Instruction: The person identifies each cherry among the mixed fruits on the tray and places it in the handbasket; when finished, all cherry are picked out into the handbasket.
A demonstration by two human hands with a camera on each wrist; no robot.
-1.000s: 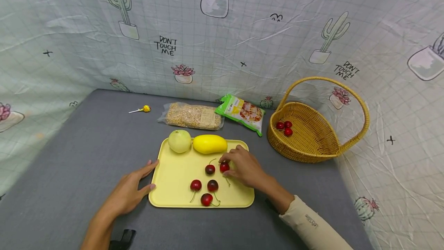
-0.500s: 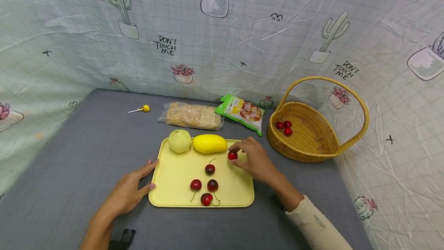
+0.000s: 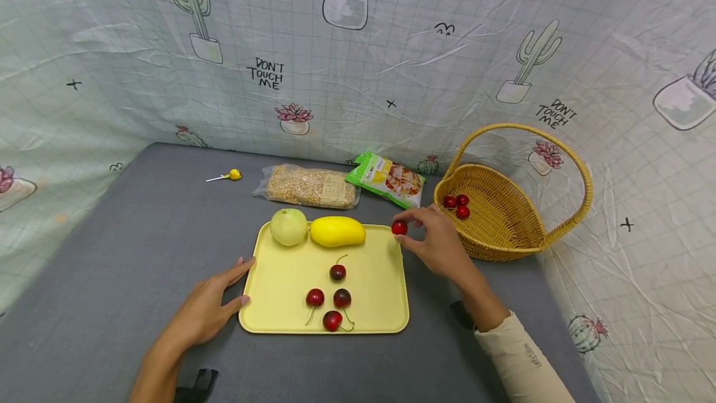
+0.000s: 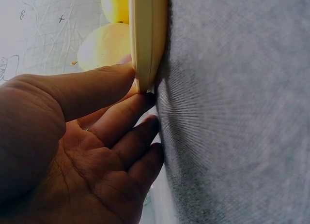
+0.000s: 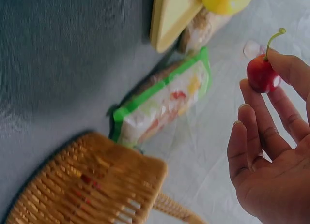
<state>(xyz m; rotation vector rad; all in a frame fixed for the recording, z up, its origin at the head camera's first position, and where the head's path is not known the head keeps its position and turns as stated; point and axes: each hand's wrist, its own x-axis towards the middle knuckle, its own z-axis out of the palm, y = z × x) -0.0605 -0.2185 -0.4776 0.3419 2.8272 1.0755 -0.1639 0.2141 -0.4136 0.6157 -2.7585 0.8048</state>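
My right hand point(image 3: 442, 244) pinches a dark red cherry point(image 3: 399, 227) between thumb and fingertips, over the tray's far right corner. In the right wrist view that cherry point(image 5: 263, 73) hangs clear in the air, its green stem pointing up. My left hand point(image 3: 204, 310) touches the left edge of the pale yellow tray point(image 3: 274, 291), thumb and index finger spread along the rim. Several cherries point(image 3: 338, 272) with stems lie on the tray. A pale green round fruit point(image 3: 288, 227) and a yellow mango point(image 3: 338, 231) sit along its far side.
A wicker basket point(image 3: 498, 252) with a tall handle stands at the right, holding 3 cherries point(image 3: 462, 211). Behind the tray lie a clear bag of corn kernels point(image 3: 310, 186) and a green-edged snack packet point(image 3: 391, 179). A yellow lollipop point(image 3: 234, 174) lies at the far left.
My right hand has lifted the cherry from the tray's right half and carried it right and away from me, toward the basket. My left hand stays at the tray edge.
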